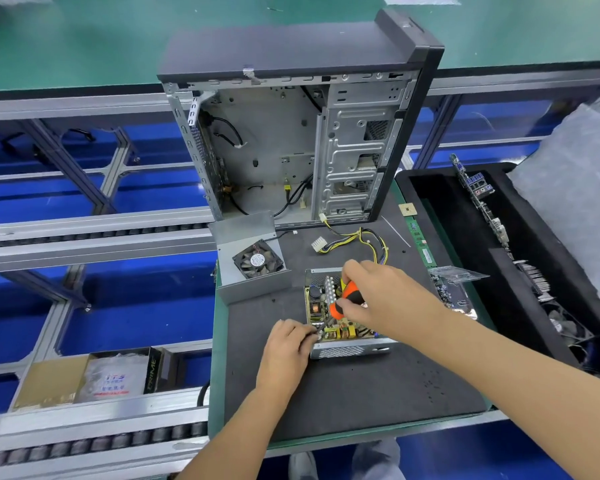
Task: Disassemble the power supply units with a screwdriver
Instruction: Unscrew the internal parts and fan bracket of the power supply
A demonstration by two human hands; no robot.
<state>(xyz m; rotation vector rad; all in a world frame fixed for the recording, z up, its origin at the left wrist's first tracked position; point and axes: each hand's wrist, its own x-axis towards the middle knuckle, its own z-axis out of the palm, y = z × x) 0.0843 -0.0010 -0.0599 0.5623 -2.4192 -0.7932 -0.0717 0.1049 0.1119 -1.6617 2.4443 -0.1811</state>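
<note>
- Right hand (371,292): fingers curled round the orange screwdriver (347,301), tip down in the opened power supply unit (343,320).
- Left hand (286,344): fingertips pinching the screwdriver's shaft at the unit's corner.

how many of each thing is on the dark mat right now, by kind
Computer case: 1
Power supply unit, opened: 1
Removed cover with fan: 1
Cable bundle: 1
Screwdriver, gripped by the right hand while the left hand steadies its tip: 1
Total: 5
</note>
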